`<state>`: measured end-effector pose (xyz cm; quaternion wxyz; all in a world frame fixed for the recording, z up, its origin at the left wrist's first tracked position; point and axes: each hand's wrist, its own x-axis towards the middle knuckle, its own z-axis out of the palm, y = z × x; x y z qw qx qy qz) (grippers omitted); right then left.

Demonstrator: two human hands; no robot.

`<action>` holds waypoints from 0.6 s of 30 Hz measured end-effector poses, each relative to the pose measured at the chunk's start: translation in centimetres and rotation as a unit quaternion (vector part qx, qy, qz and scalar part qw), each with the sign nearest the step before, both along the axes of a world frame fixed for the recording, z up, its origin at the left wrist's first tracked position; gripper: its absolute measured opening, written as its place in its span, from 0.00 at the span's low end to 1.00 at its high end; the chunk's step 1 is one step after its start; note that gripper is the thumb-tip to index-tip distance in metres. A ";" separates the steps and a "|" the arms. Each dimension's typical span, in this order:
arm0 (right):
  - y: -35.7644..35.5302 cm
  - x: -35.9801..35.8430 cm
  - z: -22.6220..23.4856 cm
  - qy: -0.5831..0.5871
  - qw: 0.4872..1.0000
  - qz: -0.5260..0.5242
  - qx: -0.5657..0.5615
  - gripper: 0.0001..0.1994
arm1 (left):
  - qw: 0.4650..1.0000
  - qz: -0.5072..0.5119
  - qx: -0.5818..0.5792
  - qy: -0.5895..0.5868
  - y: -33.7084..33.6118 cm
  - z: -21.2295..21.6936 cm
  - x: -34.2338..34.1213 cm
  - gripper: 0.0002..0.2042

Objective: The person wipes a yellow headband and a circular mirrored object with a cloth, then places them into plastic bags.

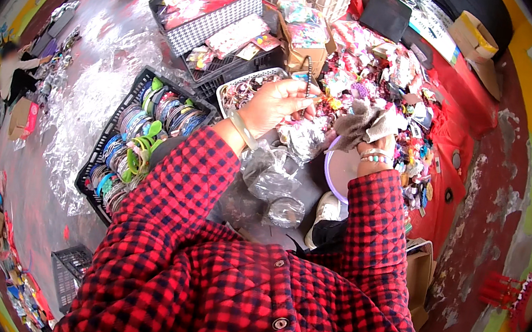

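My left hand [280, 107] pinches a thin dark headband [309, 77], seen nearly edge-on, its upper end rising above the fingers. In my right hand [382, 147] is a crumpled grey-brown cloth [358, 125], which hides most of the fingers. Below the cloth stands a round basin with a purple rim [328, 175]. Close beyond my left hand is a white basket [222, 97] of small accessories. Clear plastic packets [273, 175] lie between my forearms, near a white shoe [327, 208].
A black crate [90, 168] of colourful headbands stands at left. Ahead are a grey crate [213, 30] of bagged goods and a cardboard box [306, 58]. Heaped hair accessories [374, 73] cover a red cloth [463, 100]. Another person [20, 66] sits at far left.
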<state>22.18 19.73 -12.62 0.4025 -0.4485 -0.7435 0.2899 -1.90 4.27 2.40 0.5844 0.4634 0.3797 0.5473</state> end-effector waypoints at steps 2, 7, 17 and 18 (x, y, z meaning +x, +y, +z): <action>-1.1 -0.8 3.6 -0.256 0.961 0.009 0.102 0.19 | 1.000 0.003 0.020 0.020 -0.2 -0.4 -0.9 0.12; -4.1 -1.2 8.5 0.498 0.750 0.031 -0.434 0.09 | 0.994 0.067 0.045 0.073 -2.7 2.4 -4.4 0.11; -9.4 -5.3 14.5 0.074 0.970 0.182 -0.143 0.09 | 0.969 0.245 -0.006 0.020 -18.0 4.3 -15.0 0.14; -8.3 -5.1 13.2 -0.088 0.978 0.189 0.018 0.10 | 0.969 0.246 -0.016 0.018 -18.5 4.3 -14.6 0.14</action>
